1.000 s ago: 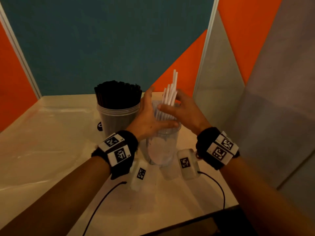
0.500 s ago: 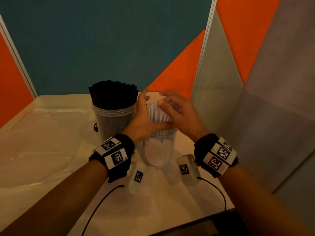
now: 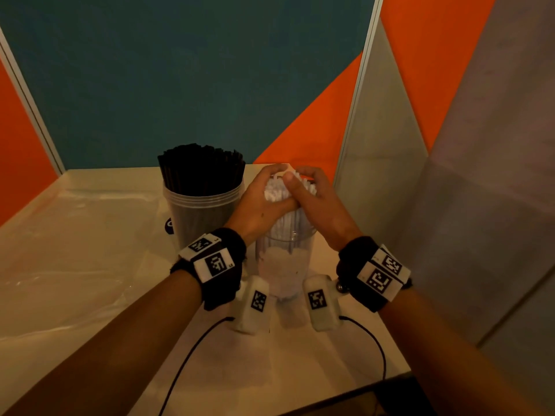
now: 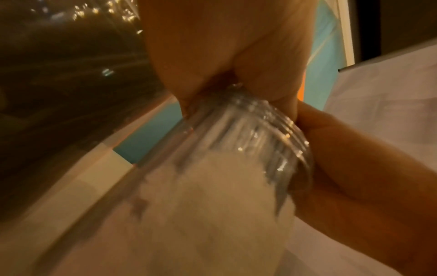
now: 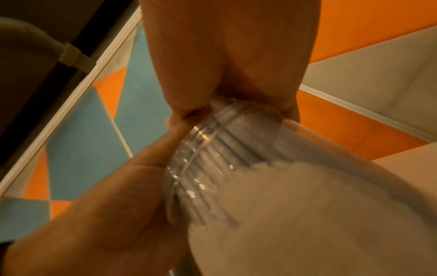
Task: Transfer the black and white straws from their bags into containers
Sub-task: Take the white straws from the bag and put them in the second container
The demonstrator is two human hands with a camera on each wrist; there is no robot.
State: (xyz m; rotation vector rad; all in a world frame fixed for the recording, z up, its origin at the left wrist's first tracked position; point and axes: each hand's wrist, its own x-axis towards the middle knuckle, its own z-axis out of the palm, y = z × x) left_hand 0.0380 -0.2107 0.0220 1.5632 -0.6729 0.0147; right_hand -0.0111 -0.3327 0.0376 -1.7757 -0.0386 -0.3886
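Observation:
A clear container (image 3: 283, 265) stands on the table (image 3: 90, 280) and holds a bundle of white straws (image 3: 274, 192). My left hand (image 3: 259, 205) and right hand (image 3: 313, 199) cup the top of that bundle from both sides, fingers curled round it and fingertips meeting over the straw ends. The left wrist view shows the ribbed container (image 4: 248, 142) under my palm, and the right wrist view shows the same container (image 5: 220, 158). To the left, a second clear container (image 3: 204, 214) is packed with upright black straws (image 3: 199, 172).
A crumpled clear plastic bag (image 3: 75, 235) lies on the table at the left. A small dark object (image 3: 169, 227) sits behind the black-straw container. Wall panels close off the back and right. The table's front edge (image 3: 360, 385) is near my forearms.
The white straws that stood tall above the rim have gone down into the container. Both hands have closed in over the top of the bundle.

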